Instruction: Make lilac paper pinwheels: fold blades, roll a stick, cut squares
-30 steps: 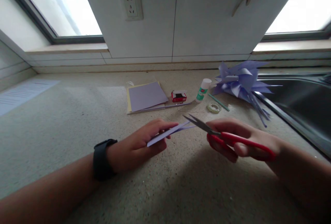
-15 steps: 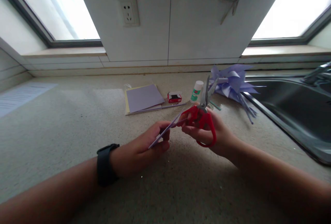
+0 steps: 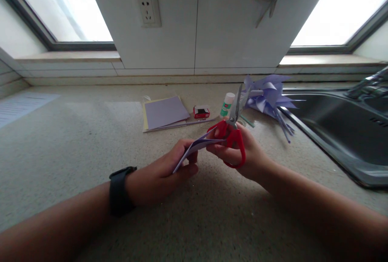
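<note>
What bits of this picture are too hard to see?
- Head view: the folded paper is partly covered by the left hand and right hand.
- The label on the glue stick is too small to read.
- The sink is cut off by the right edge.
- The printed sheet is cut off at the left; its text is too blurred to read.

Speckled matt counter (image 3: 75, 141), steel-bladed plastic-handled scissors (image 3: 232, 133)

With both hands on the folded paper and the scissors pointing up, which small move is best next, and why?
Probably tip the scissors down toward the folded paper. The right hand holds them blades-up, away from the paper, which the left hand and right fingertips pinch.
</note>
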The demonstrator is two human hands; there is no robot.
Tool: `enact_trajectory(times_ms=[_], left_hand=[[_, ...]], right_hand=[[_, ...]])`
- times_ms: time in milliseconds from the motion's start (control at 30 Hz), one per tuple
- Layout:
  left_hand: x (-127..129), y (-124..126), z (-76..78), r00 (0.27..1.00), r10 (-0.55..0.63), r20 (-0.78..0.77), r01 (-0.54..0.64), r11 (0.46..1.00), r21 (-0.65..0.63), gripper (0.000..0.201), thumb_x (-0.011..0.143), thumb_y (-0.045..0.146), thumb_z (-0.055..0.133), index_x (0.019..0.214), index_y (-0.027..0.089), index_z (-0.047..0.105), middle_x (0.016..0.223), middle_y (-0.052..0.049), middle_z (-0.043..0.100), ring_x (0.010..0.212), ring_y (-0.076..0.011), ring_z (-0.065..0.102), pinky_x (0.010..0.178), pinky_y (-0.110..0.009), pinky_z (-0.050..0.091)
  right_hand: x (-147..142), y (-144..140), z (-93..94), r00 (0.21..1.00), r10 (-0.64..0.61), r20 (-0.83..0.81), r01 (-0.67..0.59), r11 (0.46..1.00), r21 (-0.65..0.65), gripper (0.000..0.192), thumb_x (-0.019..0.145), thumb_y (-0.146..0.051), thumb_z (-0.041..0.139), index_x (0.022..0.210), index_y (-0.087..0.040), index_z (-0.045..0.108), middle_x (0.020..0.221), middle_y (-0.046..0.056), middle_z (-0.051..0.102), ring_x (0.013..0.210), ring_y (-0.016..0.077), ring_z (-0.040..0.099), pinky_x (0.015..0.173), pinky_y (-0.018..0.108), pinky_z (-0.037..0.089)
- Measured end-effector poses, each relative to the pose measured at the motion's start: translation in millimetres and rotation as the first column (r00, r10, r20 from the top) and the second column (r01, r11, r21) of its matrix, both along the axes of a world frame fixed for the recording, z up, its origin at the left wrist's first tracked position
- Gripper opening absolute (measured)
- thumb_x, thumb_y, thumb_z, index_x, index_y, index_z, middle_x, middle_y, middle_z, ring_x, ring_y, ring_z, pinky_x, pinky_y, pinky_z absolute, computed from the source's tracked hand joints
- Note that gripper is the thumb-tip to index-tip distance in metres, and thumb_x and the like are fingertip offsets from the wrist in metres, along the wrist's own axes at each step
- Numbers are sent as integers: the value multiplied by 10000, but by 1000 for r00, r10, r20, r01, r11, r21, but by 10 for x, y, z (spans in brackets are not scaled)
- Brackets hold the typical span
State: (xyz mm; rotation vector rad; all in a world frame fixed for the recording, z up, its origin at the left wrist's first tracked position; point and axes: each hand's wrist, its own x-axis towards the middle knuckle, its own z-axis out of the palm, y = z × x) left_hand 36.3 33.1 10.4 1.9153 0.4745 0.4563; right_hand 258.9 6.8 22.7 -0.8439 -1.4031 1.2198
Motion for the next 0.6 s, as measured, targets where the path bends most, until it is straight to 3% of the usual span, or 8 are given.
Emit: enact_trajectory(times_ms=[200,333,400,533,600], left_hand=[[-22,-9,7,999,-10,39,18,980,-197,457,960,368,599,1328,314,333,1117,-39,478,901,-178,509,749,-326,452],[-55,40,-67,988,-2,155,54,942,-330,775,774,433,815,1369,319,331,1239,-65,466,1017,-213,528,827,-347,466],[-61,68,-122,969,22,245,80,914,-398,805,742,533,809,1376,286,378,1284,-88,477,1050,-231,522,836,-342,458],[-45,96,-193,929,108,353,97,851,-515,686,839,593,685,1391,263,446,1287,-98,525,1054,-228,547,847,-328,465],[-28,102,-193,921,131,367,97,835,-541,798,782,601,746,1431,259,432,1333,-110,517,1117,-254,553,912,-354,461]], right_hand=[[9,0,6,998,-59,-10,60,998,32,311,738,-216,814,897,-201,548,759,-35,618,633,92,578,556,213,473],[42,6,-10,996,-85,-9,85,995,42,305,739,-221,815,876,-201,544,756,-36,613,619,90,569,552,218,475],[58,10,-16,996,-88,1,88,996,35,305,735,-221,819,861,-202,542,756,-35,611,626,95,578,562,226,485],[76,26,-28,997,-76,3,76,997,12,314,731,-224,821,891,-204,553,767,-31,613,649,104,591,575,232,492],[79,33,-34,997,-80,5,80,997,4,325,725,-247,826,897,-209,553,773,-28,613,652,108,586,562,229,483]])
